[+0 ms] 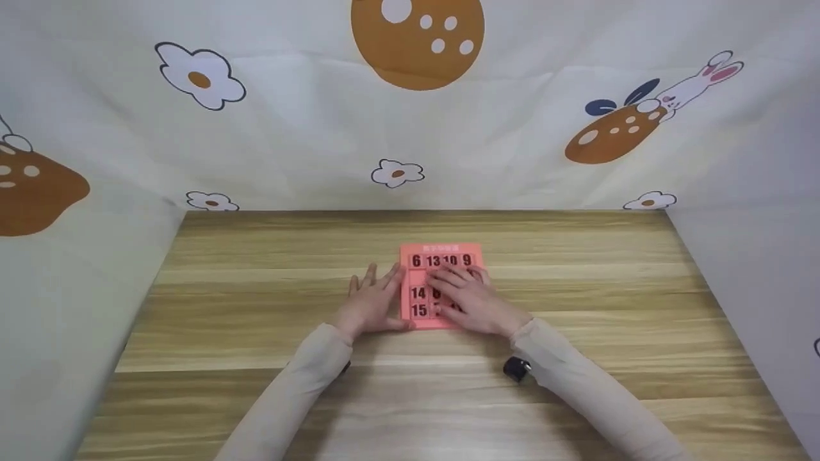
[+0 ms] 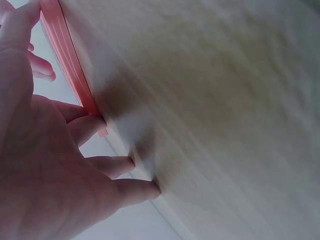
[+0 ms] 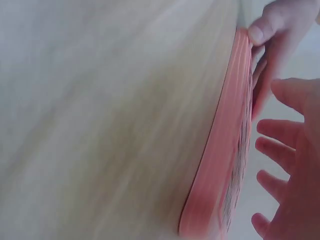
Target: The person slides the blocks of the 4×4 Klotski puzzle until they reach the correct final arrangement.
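A pink number sliding puzzle (image 1: 442, 248) lies flat on the wooden table, its square tiles printed with black numbers such as 6, 13, 10 and 9 along the top row. A bare pink slot shows at the left of the second row. Spread out at the puzzle's left side, my left hand (image 1: 370, 307) touches the frame's edge with thumb and forefinger. Over the tiles lies my right hand (image 1: 477, 304), fingers extended, covering much of the middle and right; whether every fingertip touches cannot be told. The right wrist view shows the puzzle's thick pink side (image 3: 215, 145) beneath these fingers.
Wood-grain table (image 1: 256, 256) surrounds the puzzle. A pale printed cloth (image 1: 307, 128) with flowers and orange-brown shapes hangs at the back and both sides. Under the right sleeve sits a small black device (image 1: 516, 369).
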{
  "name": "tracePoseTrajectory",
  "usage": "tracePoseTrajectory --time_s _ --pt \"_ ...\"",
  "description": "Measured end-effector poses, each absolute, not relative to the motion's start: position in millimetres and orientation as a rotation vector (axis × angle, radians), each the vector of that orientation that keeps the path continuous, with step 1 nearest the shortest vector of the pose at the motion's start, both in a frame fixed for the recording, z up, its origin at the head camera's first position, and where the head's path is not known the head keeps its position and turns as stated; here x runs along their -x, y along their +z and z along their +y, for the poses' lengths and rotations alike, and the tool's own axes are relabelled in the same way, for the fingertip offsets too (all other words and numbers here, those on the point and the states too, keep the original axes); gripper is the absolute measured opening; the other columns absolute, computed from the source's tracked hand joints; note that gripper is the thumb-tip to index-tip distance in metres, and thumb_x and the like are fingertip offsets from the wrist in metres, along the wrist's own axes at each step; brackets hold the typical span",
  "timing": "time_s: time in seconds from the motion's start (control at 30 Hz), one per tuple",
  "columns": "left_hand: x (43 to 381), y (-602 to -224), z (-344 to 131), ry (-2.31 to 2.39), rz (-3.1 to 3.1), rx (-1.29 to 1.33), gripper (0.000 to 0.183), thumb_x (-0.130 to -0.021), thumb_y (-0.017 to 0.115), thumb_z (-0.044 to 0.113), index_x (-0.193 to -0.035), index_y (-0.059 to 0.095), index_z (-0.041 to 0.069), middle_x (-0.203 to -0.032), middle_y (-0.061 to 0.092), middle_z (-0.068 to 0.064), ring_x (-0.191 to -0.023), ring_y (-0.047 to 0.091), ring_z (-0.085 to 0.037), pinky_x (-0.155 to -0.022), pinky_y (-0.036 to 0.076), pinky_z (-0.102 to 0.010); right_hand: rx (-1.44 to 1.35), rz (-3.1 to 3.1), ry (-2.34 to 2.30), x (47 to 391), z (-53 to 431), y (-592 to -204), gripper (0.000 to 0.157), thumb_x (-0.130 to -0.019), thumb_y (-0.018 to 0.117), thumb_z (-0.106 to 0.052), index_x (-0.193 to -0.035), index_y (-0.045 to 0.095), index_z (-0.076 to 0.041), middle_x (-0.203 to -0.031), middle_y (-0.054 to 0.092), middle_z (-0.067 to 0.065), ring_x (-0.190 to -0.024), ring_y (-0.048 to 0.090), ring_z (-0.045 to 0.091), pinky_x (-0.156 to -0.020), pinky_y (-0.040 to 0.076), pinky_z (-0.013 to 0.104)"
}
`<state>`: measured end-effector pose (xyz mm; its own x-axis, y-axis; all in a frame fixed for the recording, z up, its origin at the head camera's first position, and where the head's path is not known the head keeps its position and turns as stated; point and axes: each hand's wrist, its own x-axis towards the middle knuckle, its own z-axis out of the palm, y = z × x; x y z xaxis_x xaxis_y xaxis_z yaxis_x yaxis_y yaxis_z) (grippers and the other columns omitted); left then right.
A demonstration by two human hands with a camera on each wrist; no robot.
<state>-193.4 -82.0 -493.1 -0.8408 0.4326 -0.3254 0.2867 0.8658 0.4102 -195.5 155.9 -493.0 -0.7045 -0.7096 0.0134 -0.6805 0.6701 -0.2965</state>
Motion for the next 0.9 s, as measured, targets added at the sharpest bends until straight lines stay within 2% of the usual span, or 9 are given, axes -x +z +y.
tracePoseTrajectory --time_s 0.33,0.6,0.9 --pt "194 -493 -82 0.452 2.635 -0.534 0.11 -0.078 0.069 0.061 -0.156 0.011 0.013 -0.161 0.006 -0.002 -0.143 -0.004 -0.041 -0.111 0.0 -0.063 1.061 2.732 -0.344 222 137 -493 0.06 -0.102 0.04 -0.044 -0.152 0.031 -0.014 -0.158 0.024 0.005 -0.145 0.012 0.027 -0.114 0.008 0.057" --pt "193 -491 -82 0.45 2.629 -0.533 0.111 -0.077 0.068 0.063 -0.156 0.009 0.013 -0.161 0.005 -0.003 -0.143 -0.005 -0.041 -0.111 0.0 -0.063 1.137 2.682 -0.259 207 141 -492 0.06 -0.101 0.036 -0.049 -0.151 0.035 -0.017 -0.157 0.027 0.003 -0.146 0.011 0.028 -0.114 0.001 0.057" --pt "193 -493 -82 0.494 2.619 -0.536 0.11 -0.077 0.069 0.061 -0.156 0.01 0.012 -0.16 0.007 -0.004 -0.142 -0.005 -0.043 -0.11 -0.003 -0.063 1.022 2.853 -0.446 213 153 -491 0.052 -0.101 0.046 -0.039 -0.143 0.047 -0.008 -0.151 0.037 0.009 -0.142 0.021 0.035 -0.111 0.013 0.061"
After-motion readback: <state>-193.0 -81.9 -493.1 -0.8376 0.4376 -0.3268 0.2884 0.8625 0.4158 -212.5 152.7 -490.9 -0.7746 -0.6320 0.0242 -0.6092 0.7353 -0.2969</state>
